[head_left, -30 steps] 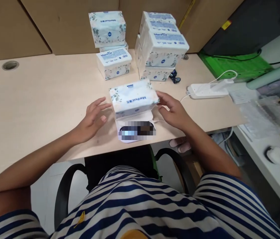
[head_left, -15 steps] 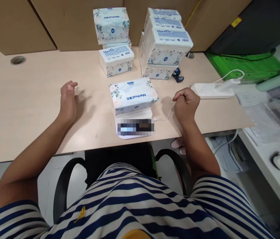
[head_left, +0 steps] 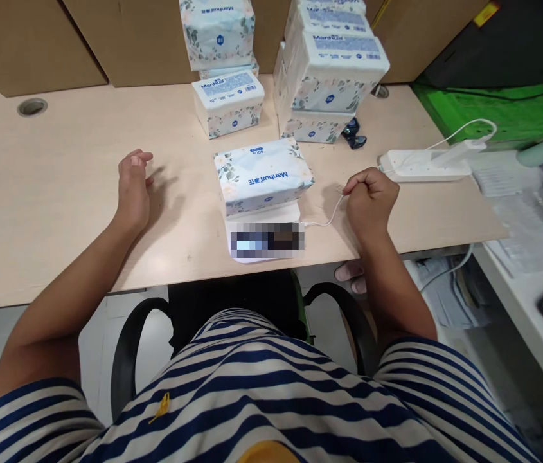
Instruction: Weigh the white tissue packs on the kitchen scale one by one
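A pack of Manhua tissues (head_left: 264,173) rests on the rear part of a small white device like a digital scale (head_left: 275,212), whose front panel is blurred. To the left, my left hand (head_left: 133,190) lies on its side on the table, fingers loosely bent and nothing in them. My right hand (head_left: 372,199) sits on the table to the right of the pack, curled into a fist. A thin white cable (head_left: 331,220) runs from the device to beside the right fist's fingertips, where the hand partly hides it. Neither hand touches the pack.
More tissue packs (head_left: 230,103) stand stacked behind, with a taller stack (head_left: 333,80) to the right. A dark blue object (head_left: 355,135) lies beside it. A white power strip (head_left: 423,165) is beyond my right hand. Cardboard boxes (head_left: 121,42) line the table's back.
The view has shifted slightly, so things sit a little higher and further right in the picture. Both hands and the tissue pack hold their places on the table.
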Demonstrator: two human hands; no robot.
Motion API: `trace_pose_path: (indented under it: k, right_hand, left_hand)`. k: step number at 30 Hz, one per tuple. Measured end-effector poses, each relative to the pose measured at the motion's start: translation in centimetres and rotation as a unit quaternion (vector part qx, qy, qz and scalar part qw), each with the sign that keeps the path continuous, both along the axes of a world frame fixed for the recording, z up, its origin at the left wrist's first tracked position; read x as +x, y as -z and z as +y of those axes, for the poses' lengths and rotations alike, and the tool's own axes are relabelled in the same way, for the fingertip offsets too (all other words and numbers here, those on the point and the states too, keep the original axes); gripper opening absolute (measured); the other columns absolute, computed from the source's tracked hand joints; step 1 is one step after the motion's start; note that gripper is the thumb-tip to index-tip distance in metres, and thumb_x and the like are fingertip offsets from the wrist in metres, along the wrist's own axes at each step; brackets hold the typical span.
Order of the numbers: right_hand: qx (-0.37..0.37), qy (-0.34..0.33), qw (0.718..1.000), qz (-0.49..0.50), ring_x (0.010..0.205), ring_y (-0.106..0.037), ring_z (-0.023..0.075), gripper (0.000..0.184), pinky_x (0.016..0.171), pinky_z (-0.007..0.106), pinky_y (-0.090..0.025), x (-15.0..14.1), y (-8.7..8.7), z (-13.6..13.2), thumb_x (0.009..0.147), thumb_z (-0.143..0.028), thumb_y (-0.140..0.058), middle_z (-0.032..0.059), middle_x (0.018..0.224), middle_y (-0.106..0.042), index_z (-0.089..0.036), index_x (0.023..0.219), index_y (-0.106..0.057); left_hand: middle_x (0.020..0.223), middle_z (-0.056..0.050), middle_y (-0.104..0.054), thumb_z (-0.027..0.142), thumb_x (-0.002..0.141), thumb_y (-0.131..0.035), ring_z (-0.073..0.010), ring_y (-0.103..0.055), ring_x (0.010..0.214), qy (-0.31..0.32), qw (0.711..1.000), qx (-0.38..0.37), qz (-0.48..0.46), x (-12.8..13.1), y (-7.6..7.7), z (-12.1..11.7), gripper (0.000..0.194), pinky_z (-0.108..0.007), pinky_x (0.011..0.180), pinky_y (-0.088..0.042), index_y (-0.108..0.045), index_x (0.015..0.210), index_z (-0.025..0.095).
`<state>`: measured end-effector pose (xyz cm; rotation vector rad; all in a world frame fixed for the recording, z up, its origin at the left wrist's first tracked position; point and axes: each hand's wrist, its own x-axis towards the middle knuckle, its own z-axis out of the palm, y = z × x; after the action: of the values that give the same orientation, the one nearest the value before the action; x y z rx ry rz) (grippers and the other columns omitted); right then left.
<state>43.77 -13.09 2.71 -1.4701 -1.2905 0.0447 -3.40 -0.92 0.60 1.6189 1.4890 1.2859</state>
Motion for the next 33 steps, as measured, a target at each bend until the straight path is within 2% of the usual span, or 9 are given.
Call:
trace_pose_path:
  k: [6, 12, 17, 22, 26, 33]
  right_hand:
    - [0.002, -0.002, 1.0, -0.015, 0.059, -0.056, 0.015, 0.026, 0.063, 0.029, -0.04, -0.3, 0.1, -0.3, 0.069, -0.004, -0.047, -0.003, 0.059, -0.06, -0.023, 0.061, -0.062]
    - [-0.022, -0.005, 1.0, -0.018, 0.059, -0.055, 0.0157, 0.029, 0.064, 0.03, -0.038, -0.7, -0.2, -0.6, 0.069, 0.0, -0.047, -0.003, 0.06, -0.059, -0.024, 0.06, -0.06]
    - [-0.033, -0.005, 0.999, -0.019, 0.059, -0.054, 0.0158, 0.031, 0.064, 0.031, -0.038, -1.0, -0.5, -0.9, 0.07, 0.003, -0.047, -0.0034, 0.06, -0.058, -0.023, 0.06, -0.06]
    - [-0.041, -0.01, 0.999, -0.016, 0.059, -0.054, 0.0152, 0.031, 0.062, 0.03, -0.037, -1.2, -0.6, -1.1, 0.07, 0.003, -0.047, -0.003, 0.06, -0.06, -0.023, 0.059, -0.061]
    - [-0.049, -0.014, 0.999, -0.014, 0.059, -0.055, 0.0157, 0.031, 0.063, 0.03, -0.037, -1.4, -0.8, -1.2, 0.07, 0.003, -0.047, -0.0029, 0.06, -0.06, -0.023, 0.059, -0.061]
    - [-0.067, -0.012, 0.997, -0.024, 0.06, -0.057, 0.0169, 0.03, 0.064, 0.031, -0.041, -2.0, -1.1, -1.4, 0.07, 0.001, -0.048, -0.0023, 0.06, -0.061, -0.024, 0.058, -0.06]
  left_hand:
    - [0.174, -0.013, -0.051, 0.09, 0.107, -0.041, -0.0316, -0.051, 0.159, 0.0, 1.0, 0.004, -0.002, 0.3, -0.4, -0.2, 0.076, -0.057, 0.123, -0.059, -0.068, 0.137, 0.025]
    - [0.173, -0.014, -0.052, 0.1, 0.098, -0.042, -0.0333, -0.051, 0.158, 0.004, 1.0, 0.011, -0.003, 0.4, -0.5, -0.4, 0.087, -0.059, 0.124, -0.058, -0.069, 0.136, 0.026]
    - [0.172, -0.015, -0.053, 0.112, 0.085, -0.043, -0.0356, -0.052, 0.157, 0.007, 1.0, 0.018, -0.01, 0.5, -0.4, -0.4, 0.101, -0.061, 0.124, -0.058, -0.071, 0.133, 0.027]
    - [0.172, -0.013, -0.053, 0.107, 0.09, -0.044, -0.0353, -0.052, 0.158, 0.002, 1.0, 0.019, -0.01, 0.6, -0.4, -0.5, 0.093, -0.062, 0.124, -0.059, -0.07, 0.132, 0.028]
    - [0.171, -0.015, -0.054, 0.11, 0.087, -0.041, -0.0366, -0.053, 0.156, 0.006, 1.0, 0.019, 0.001, 0.6, -0.5, -0.5, 0.098, -0.064, 0.124, -0.057, -0.069, 0.132, 0.028]
    - [0.173, -0.015, -0.05, 0.1, 0.099, -0.039, -0.0343, -0.051, 0.157, 0.011, 1.0, 0.006, 0.015, 0.9, -0.9, -0.9, 0.086, -0.061, 0.125, -0.055, -0.067, 0.135, 0.026]
